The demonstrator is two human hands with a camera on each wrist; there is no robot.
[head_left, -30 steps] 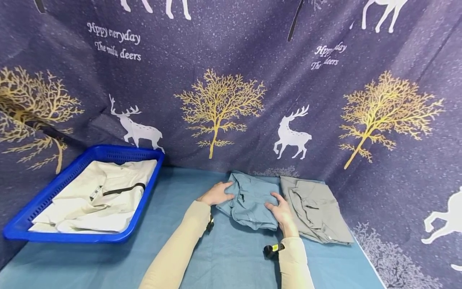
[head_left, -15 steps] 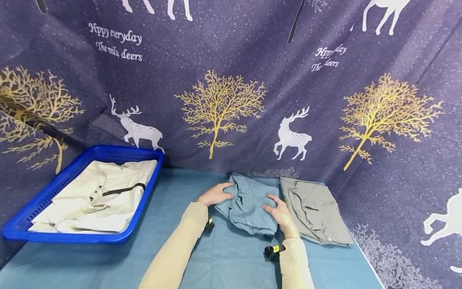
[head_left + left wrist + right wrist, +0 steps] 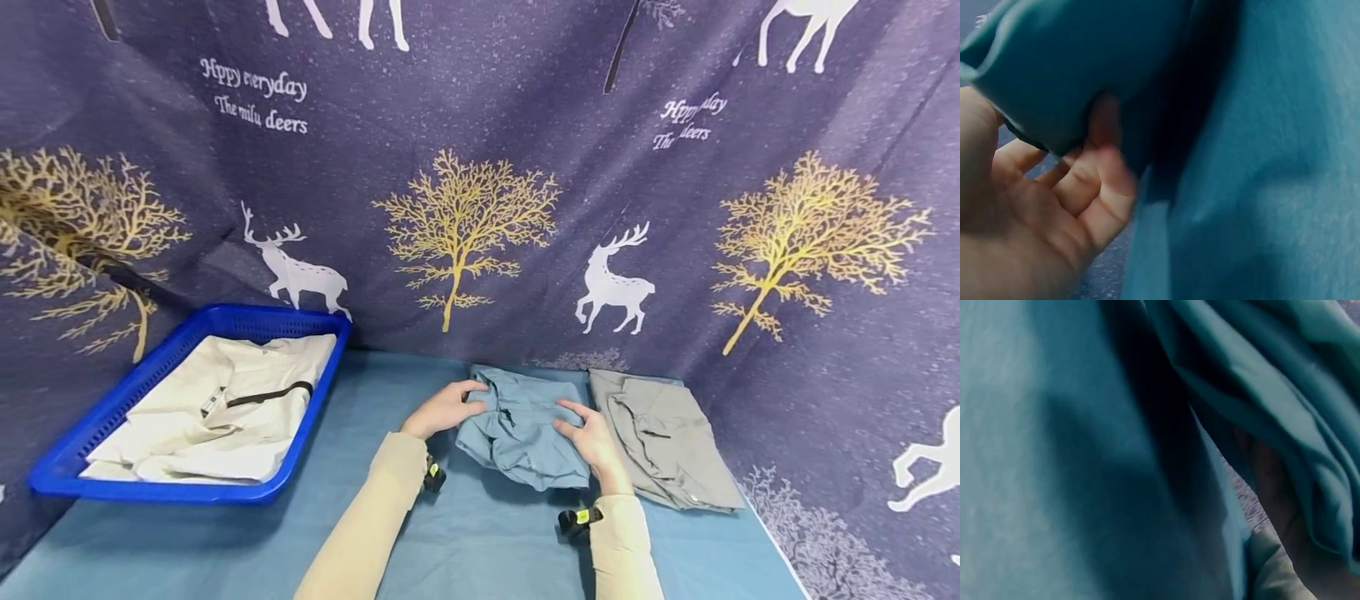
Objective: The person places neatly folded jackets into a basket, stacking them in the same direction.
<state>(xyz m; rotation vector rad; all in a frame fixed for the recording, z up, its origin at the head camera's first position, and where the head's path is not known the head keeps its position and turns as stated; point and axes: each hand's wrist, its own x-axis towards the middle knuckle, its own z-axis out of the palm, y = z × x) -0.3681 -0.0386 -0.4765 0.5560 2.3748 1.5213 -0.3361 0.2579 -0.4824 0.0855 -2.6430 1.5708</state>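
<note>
A folded blue garment (image 3: 525, 437) with a small black mark near its middle is held over the blue table cover, a dark shadow under its front edge. My left hand (image 3: 446, 409) grips its left side. In the left wrist view, fingers (image 3: 1117, 178) curl beneath the fabric. On the opposite side, my right hand (image 3: 596, 440) grips the garment, thumb and forefinger spread over the top. Folds of the blue cloth (image 3: 1310, 425) mostly hide that hand in the right wrist view. To its right lies a folded grey garment (image 3: 675, 437).
A blue plastic basket (image 3: 180, 493) at the left holds off-white clothing (image 3: 262, 367) with a black strap. Behind the table cover (image 3: 480, 533) hangs a dark curtain (image 3: 510, 108) printed with deer and trees. Both wrists carry small black cameras.
The blue garment has shifted slightly and turned between my hands, its front edge coming up off the table. Both hands keep their hold. The whole head view has moved a little.
</note>
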